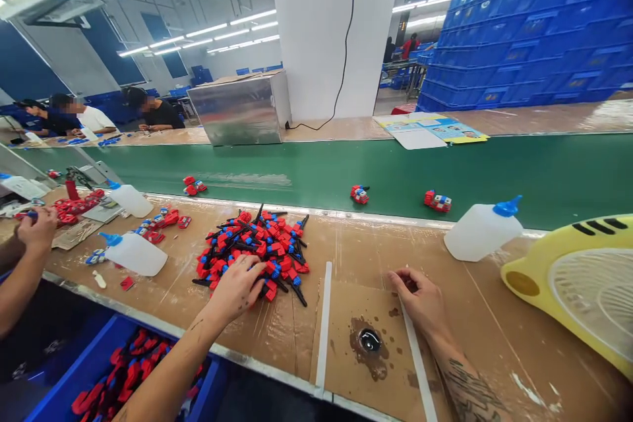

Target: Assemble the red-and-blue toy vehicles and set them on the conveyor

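My left hand (238, 285) rests on the near side of a pile of red, blue and black toy parts (267, 237), its fingers bent over the pieces; whether it grips one is hidden. To the right, above the cardboard, my right hand (418, 293) has its thumb and index finger curled together, and anything between them is too small to tell. Between the two hands lies a cardboard sheet (346, 316) with white strips along both sides. A small round dish of dark liquid (370, 341) sits in it, with wet stains around.
Beyond the table edge runs a green conveyor (316, 175) carrying red toy pieces (438, 201). A white bottle (477, 234) and yellow fan (573, 277) stand right. A blue bin (74, 392) of parts is below left. A co-worker's hand (38, 227) is at far left.
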Tool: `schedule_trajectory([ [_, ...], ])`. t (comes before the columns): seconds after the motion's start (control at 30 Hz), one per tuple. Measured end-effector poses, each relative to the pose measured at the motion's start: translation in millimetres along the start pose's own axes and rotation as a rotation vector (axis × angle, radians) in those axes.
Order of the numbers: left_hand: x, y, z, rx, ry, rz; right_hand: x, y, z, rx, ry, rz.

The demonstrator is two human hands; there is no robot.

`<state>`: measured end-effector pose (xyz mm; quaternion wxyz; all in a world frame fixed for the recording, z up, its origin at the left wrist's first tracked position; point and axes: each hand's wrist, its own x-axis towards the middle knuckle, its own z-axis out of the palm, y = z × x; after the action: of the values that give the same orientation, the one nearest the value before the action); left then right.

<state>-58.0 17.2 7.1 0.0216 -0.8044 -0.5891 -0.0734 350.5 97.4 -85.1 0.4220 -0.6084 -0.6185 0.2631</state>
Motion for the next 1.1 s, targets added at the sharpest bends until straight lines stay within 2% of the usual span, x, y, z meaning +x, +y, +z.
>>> schedule_trajectory([
  [0.17,31.4,8.5,-2.5,-0.01,-0.176,0.108,-2.4,5.8,0.1,0.005,0.033,-0.014],
  [0.27,37.1,6.1,-7.2,-0.043,-0.158,0.101,-2.6,9.8,0.3,0.022,0.05,-0.023],
  [0.4,31.7,3.8,-14.2,-0.123,-0.076,0.035,-1.9,8.0,0.6,0.047,0.063,-0.024],
  [0.47,26.3,9.3,-11.0,-0.353,0.019,-0.074,-1.7,4.1,-0.1,0.057,0.062,-0.039],
  [0.57,18.9,30.2,5.1,-1.069,0.12,-0.347,-1.0,-1.5,-1.2,0.067,0.044,-0.073],
  [0.67,16.3,63.1,23.1,-1.677,0.048,-0.606,-0.3,-2.9,-1.4,0.066,0.049,-0.072],
  [0.73,17.6,86.1,29.7,-1.897,-0.038,-0.685,-0.3,-2.0,-1.3,0.063,0.061,-0.064],
  [0.77,18.9,96.3,31.2,-1.974,-0.08,-0.679,-0.3,-1.4,-1.3,0.064,0.065,-0.062],
  [0.83,21.8,112.4,31.9,-2.059,-0.162,-0.587,-0.3,-0.6,-1.7,0.07,0.071,-0.059],
  [0.9,25.1,122.2,30.9,-2.017,-0.231,-0.457,0.1,-0.6,-2.3,0.078,0.072,-0.058],
  [1.0,31.5,128.8,27.5,-1.727,-0.301,-0.19,1.5,-1.4,-3.4,0.094,0.073,-0.05],
  [1.1,39.9,133.4,22.3,-1.263,-0.316,0.198,2.8,-2.2,-4.1,0.112,0.081,-0.036],
])
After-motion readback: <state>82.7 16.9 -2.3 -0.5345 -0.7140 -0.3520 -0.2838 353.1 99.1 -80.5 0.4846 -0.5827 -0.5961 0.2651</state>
